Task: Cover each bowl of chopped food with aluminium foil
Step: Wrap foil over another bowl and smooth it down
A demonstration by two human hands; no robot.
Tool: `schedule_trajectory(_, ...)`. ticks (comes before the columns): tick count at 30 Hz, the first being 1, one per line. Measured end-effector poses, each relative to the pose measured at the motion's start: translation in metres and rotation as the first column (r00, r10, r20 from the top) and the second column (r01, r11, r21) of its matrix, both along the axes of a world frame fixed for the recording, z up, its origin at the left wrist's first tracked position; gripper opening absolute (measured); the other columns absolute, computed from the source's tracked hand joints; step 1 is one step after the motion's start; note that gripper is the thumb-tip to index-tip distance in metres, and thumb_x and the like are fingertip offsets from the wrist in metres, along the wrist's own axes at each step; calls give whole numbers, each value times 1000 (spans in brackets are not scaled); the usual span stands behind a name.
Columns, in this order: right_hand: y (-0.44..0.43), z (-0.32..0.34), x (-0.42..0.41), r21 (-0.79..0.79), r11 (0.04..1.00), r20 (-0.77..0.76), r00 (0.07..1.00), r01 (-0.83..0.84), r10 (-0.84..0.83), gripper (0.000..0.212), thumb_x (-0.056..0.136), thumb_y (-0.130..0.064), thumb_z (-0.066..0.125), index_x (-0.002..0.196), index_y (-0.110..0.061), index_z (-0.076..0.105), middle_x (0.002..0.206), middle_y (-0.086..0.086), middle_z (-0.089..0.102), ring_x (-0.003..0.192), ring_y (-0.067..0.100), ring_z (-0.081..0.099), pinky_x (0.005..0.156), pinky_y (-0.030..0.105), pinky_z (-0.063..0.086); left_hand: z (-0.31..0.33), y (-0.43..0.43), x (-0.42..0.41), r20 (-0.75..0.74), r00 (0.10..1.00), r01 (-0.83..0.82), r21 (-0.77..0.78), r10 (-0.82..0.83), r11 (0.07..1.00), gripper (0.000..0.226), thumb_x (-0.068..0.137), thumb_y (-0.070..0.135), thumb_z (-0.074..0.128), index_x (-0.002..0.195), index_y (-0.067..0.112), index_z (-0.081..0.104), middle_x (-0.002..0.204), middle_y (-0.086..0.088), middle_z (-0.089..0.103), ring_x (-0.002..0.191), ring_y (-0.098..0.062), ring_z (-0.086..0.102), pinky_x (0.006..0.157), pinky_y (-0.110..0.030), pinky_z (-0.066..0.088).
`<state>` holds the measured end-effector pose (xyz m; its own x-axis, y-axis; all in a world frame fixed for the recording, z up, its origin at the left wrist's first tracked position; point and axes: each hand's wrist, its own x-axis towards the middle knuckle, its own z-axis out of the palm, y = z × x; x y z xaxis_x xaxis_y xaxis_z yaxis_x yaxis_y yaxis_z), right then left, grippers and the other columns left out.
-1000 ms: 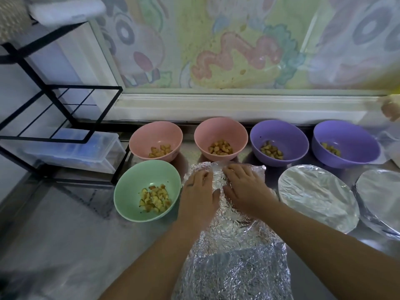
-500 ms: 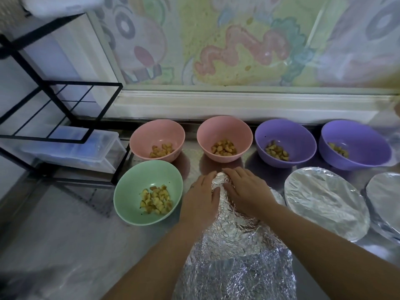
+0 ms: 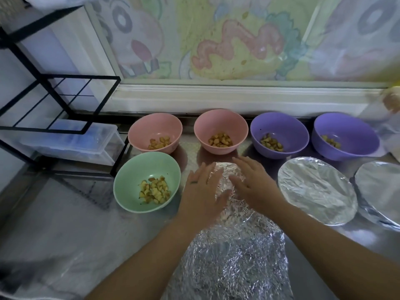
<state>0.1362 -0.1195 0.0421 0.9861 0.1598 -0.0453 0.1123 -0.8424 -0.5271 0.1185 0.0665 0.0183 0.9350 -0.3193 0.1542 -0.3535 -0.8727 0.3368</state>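
Right now I am pressing both hands flat on a crumpled sheet of foil (image 3: 236, 267). My left hand (image 3: 200, 192) and my right hand (image 3: 254, 184) are lying open with straight fingers, one on each side of a rounded hump in the sheet. I cannot tell what is sitting under that hump. The sheet is trailing back toward me over the desk (image 3: 54, 224).

Just left of my hands, a green bowl (image 3: 134, 176) is sitting uncovered with chopped food in it. Behind them, a pink bowl (image 3: 151, 128), a second pink bowl (image 3: 220, 122), a purple bowl (image 3: 279, 124) and a second purple bowl (image 3: 346, 126) are standing uncovered in a row along the wall, each holding chopped pieces. On my right, a foil-covered bowl (image 3: 317, 189) and another covered bowl (image 3: 381, 191) are sitting side by side. At the far left a black wire rack (image 3: 60, 100) is standing with a clear plastic box (image 3: 71, 146) inside it.
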Motion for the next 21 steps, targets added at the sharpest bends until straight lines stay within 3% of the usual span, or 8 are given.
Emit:
schedule_trajectory(3, -6, -17, -22, -162, 983, -59, 995, -90, 81, 104, 83, -86, 20, 162, -19, 16, 171, 1, 3, 156, 19, -1, 125, 41, 12, -1, 5, -13, -141, 984, 132, 169, -108, 977, 100, 81, 89, 12, 159, 27, 20, 168, -4, 1, 154, -23, -10, 124, -49, -6)
schedule_trajectory(6, -13, -25, -23, -207, 966, -108, 985, -157, 137, 130, 67, -100, 26, 163, -16, 1, 169, 4, -18, 155, 20, -18, 127, 42, 1, 3, 10, -11, -220, 966, 190, 243, -137, 951, 120, 66, 100, 12, 160, 26, 4, 166, -7, -18, 150, -22, -26, 122, -49, -12)
schedule_trajectory(8, -17, -22, -23, -237, 946, -142, 971, -223, 193, 145, 54, -106, 31, 162, -18, -8, 166, 5, -27, 152, 21, -28, 127, 48, 3, 5, 11, -10, -240, 957, 233, 286, -166, 930, 128, 62, 103, 20, 160, 25, -1, 164, -9, -23, 148, -24, -31, 121, -52, -12)
schedule_trajectory(14, -24, -10, -22, -296, 883, -254, 921, -364, 295, 158, 36, -110, 36, 158, -28, -22, 156, 4, -46, 147, 26, -38, 124, 60, 10, 7, 16, -12, -245, 943, 306, 364, -227, 880, 137, 59, 105, 26, 159, 19, -5, 162, -13, -28, 146, -31, -33, 121, -57, -6)
schedule_trajectory(21, -22, 0, -22, -311, 858, -323, 895, -409, 309, 154, 45, -102, 54, 153, -34, -32, 153, 5, -50, 146, 31, -38, 123, 64, 10, 5, 15, -12, -238, 944, 311, 397, -231, 863, 134, 62, 102, 30, 159, 17, -6, 162, -15, -27, 147, -35, -31, 120, -58, -3)
